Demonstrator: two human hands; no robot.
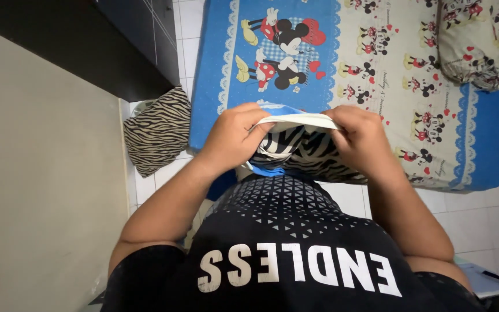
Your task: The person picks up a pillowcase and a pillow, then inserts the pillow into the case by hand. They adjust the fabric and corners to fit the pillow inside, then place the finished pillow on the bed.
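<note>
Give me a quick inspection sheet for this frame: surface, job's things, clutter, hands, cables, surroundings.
Surface: white tiled floor; a mattress lies on it in a blue-bordered cartoon-print sheet.
Job's things: zebra-print pillow held against the torso, a white and blue cover bunched along its top edge.
Clutter: second zebra-print pillow on the floor left of the mattress; cartoon-print pillow on the mattress's far corner.
Hands: left hand and right hand both pinch the cover's edge, one at each end.
Cables: nothing seen.
Surroundings: beige wall at left, dark cabinet above it; person's black shirt fills the foreground.
</note>
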